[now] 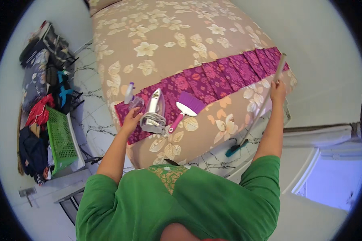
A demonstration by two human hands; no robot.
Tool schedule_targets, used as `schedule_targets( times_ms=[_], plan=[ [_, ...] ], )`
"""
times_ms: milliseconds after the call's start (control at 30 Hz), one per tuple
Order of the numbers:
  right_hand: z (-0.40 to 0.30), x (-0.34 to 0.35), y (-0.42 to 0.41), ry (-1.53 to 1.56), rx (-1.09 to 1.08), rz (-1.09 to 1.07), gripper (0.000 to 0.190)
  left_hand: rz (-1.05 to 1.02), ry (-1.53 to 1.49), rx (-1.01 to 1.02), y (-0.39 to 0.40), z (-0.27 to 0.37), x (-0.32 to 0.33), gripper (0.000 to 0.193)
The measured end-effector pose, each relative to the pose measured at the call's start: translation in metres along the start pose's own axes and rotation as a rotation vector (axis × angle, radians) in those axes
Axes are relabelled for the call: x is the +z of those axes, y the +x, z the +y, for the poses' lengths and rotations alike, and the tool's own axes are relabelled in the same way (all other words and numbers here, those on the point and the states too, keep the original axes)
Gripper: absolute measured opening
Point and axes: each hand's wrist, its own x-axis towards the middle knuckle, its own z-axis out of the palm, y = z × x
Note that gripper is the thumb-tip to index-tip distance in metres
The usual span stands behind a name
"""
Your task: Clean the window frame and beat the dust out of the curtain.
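A purple patterned cloth [211,79] lies in pleats across the bed. My right hand [278,90] grips the long handle of a broom [261,110], whose teal bristles rest near the floor below the bed's edge. My left hand [132,120] is beside a spray bottle [134,102] with a purple-tinted body; whether the fingers touch it I cannot tell. Just right of that hand stands or lies a steam iron [155,105] with its grey cord wound around its rear. A small hand brush [185,109] with purple bristles and a pink handle lies to the iron's right, partly on the cloth.
The bed [169,27] has a beige floral sheet. On the left are a green plastic basket [61,140], heaped clothes [33,150] and bags [52,45]. Marble-patterned floor [92,111] borders the bed. A wall rises at the right, and a doorway [335,177] shows at lower right.
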Motion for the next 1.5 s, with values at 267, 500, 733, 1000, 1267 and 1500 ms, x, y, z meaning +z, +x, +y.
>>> schedule_targets(
  times_ms=[267,500,733,1000,1267,1500],
  plan=[
    [-0.118,0.112,-0.144,0.525,-0.035,-0.175,0.016,0.473,0.082,-0.157,-0.006,-0.061,-0.022,0.036],
    [-0.240,0.163,-0.278,0.297,0.191,-0.810,0.049,0.330,-0.502,-0.324,-0.006,-0.092,-0.020,0.039],
    [-0.247,0.187,-0.287,1.219,1.059,-0.698,0.017,0.725,-0.870,-0.403,0.005,-0.080,0.015,0.045],
    [-0.318,0.172,-0.271,1.806,1.022,-1.071,0.047,0.482,-1.068,-0.287,0.022,-0.108,0.020,0.022],
    [-0.281,0.169,-0.284,1.742,0.930,-1.263,0.039,0.206,-0.653,-0.237,-0.020,-0.039,0.038,0.024],
    [-0.292,0.075,-0.295,1.749,0.622,-1.454,0.052,-0.202,-0.135,-0.114,-0.075,0.004,0.008,0.092]
  ],
)
